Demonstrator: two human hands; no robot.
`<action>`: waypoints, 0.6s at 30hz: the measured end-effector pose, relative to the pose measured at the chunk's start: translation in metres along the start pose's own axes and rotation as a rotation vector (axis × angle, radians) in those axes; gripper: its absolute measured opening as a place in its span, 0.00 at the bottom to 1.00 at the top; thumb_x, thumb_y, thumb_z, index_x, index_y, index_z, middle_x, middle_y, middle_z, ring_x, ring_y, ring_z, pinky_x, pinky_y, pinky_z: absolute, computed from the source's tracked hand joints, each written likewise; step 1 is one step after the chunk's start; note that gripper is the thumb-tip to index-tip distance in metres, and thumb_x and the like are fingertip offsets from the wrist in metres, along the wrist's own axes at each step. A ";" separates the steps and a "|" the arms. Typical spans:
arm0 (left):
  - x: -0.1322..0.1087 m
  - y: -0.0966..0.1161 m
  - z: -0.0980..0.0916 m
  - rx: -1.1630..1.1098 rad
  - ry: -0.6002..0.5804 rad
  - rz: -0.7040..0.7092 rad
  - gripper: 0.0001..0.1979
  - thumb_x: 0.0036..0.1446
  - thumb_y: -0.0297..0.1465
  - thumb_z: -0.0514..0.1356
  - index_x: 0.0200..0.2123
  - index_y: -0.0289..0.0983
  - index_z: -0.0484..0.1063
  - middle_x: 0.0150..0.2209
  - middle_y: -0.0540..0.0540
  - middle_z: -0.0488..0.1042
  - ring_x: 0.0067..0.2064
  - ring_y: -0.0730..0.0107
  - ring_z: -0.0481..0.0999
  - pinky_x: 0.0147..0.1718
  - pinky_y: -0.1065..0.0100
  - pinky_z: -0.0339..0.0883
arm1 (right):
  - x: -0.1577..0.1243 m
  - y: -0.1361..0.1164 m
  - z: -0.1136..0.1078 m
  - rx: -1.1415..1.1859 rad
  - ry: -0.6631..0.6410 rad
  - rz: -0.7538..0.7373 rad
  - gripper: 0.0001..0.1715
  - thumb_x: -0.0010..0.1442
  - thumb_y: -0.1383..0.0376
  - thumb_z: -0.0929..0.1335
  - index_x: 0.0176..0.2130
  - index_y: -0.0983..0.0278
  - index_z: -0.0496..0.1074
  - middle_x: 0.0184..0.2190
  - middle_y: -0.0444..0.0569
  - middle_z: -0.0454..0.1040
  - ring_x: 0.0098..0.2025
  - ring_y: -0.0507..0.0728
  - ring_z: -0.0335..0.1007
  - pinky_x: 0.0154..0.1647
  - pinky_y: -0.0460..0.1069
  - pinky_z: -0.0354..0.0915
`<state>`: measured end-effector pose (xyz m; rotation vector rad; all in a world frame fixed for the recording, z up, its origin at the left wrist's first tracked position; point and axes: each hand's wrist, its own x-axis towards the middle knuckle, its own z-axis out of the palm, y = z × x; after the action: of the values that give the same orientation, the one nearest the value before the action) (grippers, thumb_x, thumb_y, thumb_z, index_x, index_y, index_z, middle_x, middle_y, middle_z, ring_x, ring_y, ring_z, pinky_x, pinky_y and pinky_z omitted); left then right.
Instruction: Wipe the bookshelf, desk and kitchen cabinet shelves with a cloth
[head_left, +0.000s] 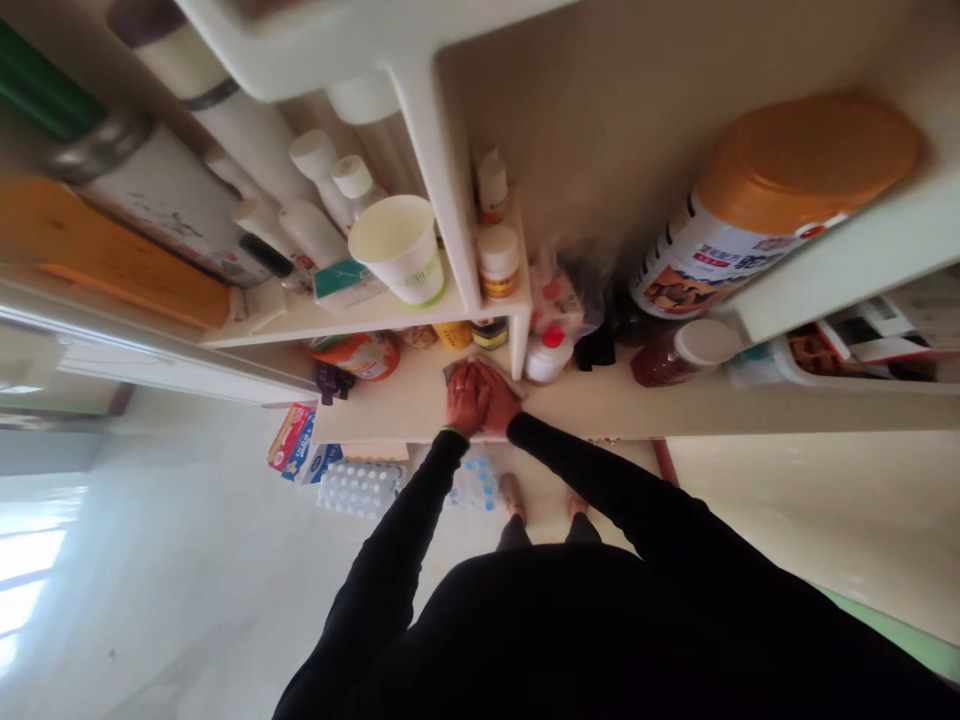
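Observation:
My left hand [466,400] and my right hand [496,396] are side by side, touching, on the lower shelf board [390,408]. Beneath their fingers is a crumpled greyish cloth [453,369], mostly hidden; both hands are closed on it. Just right of my right hand stands a white bottle with a red cap [549,354]. Behind the hands are a jar with a yellow and dark label [490,333] and a yellow container [453,335]. An orange and green package [358,355] lies to the left.
A paper cup [401,250] stands on the shelf above, beside small bottles and a thermos [161,190]. To the right are a large orange-lidded tub [765,210], a white-capped jar [686,352] and a plastic bin [862,365]. Bottle packs [360,487] sit on the floor.

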<state>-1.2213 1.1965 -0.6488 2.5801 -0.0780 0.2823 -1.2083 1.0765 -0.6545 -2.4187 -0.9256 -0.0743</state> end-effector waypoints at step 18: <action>-0.046 0.195 -0.024 -0.307 0.194 0.185 0.24 0.73 0.31 0.59 0.69 0.40 0.68 0.73 0.33 0.69 0.74 0.53 0.71 0.73 0.47 0.69 | -0.195 0.129 -0.121 0.008 -0.002 -0.041 0.33 0.73 0.62 0.64 0.74 0.58 0.72 0.74 0.52 0.70 0.81 0.68 0.54 0.80 0.69 0.60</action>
<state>-1.2926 1.0429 -0.5398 2.2321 -0.2681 0.5427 -1.2585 0.8182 -0.6586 -2.3932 -0.9746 -0.0833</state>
